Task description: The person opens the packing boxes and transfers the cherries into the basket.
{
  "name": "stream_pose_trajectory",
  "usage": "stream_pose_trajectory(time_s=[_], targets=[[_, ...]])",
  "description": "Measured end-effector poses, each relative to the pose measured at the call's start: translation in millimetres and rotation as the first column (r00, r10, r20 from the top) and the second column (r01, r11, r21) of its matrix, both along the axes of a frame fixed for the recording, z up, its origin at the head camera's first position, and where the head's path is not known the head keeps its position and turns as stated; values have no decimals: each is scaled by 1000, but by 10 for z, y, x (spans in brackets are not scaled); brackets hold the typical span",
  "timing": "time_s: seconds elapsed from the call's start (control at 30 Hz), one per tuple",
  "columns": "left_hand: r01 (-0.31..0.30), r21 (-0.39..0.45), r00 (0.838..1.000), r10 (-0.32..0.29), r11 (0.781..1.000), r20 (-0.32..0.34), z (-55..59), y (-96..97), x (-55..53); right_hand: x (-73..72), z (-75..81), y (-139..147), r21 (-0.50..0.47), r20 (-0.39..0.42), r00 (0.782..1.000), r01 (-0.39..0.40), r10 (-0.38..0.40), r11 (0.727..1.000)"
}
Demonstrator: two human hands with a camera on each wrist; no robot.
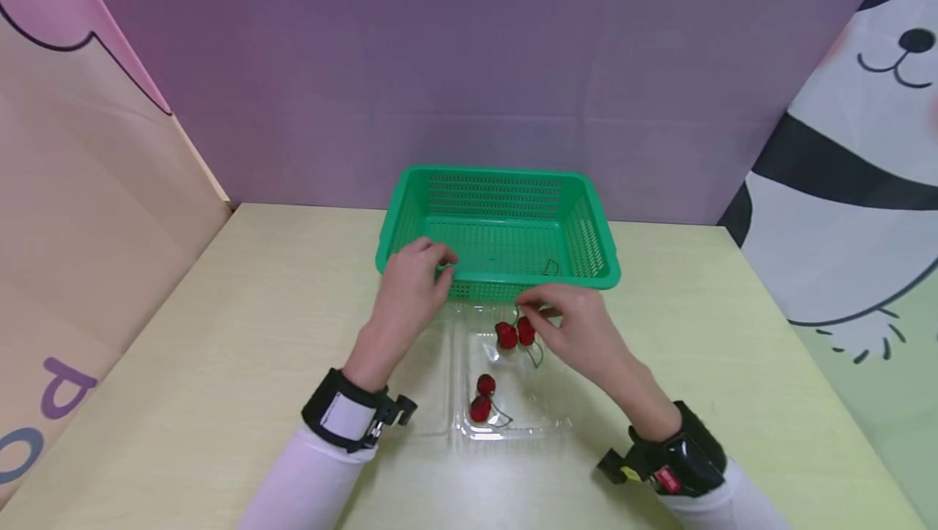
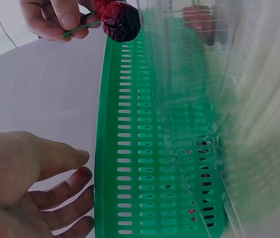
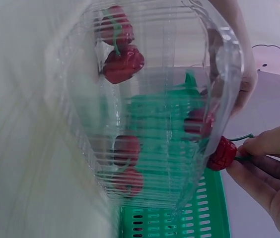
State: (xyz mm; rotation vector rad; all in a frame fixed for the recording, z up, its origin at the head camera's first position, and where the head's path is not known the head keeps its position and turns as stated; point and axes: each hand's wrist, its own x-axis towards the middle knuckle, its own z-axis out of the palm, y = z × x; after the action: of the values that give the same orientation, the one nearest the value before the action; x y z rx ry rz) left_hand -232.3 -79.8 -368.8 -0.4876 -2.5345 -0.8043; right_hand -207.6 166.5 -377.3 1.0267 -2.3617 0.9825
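My right hand (image 1: pixel 575 328) pinches the green stem of a pair of dark red cherries (image 1: pixel 506 335) over the far part of a clear plastic box (image 1: pixel 513 432). In the right wrist view, a held cherry (image 3: pixel 222 153) hangs just beyond the box's wall. Another pair of cherries (image 1: pixel 480 409) lies in the near left part of the box, its stem pointing right. My left hand (image 1: pixel 413 286) hovers at the near left rim of the green basket (image 1: pixel 608 276). Its fingers (image 2: pixel 63 188) are loosely bent, with nothing seen between them.
A thin looped stem (image 1: pixel 551 267) shows inside the basket near its front wall. The box's clear lid (image 1: pixel 432 400) lies to the left on the pale table (image 1: pixel 256 335). Behind the basket stands a purple backdrop (image 1: pixel 476 66).
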Motion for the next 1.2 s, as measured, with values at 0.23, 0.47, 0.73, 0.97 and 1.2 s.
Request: stream_pose_trajectory(time_s=[0.23,0.47,0.73,0.97,1.2], targets=[[4,-15,999,-5,1000,-43,11,17,14,-22,15,21,-32,-66,998,16,-18,999],[19,-8,999,-19,1000,-39,12,48,32,-36,24,49,-39,-58,997,42,-45,998],[119,3,983,-118,993,-139,0,81,34,-51,48,96,-56,-48,995,82,-85,995],[230,1,956,-226,973,-188,14,124,41,-74,66,138,-77,-75,989,119,-125,990],[266,-13,942,-263,964,-207,27,156,59,-92,84,167,-122,-105,977,174,-187,977]])
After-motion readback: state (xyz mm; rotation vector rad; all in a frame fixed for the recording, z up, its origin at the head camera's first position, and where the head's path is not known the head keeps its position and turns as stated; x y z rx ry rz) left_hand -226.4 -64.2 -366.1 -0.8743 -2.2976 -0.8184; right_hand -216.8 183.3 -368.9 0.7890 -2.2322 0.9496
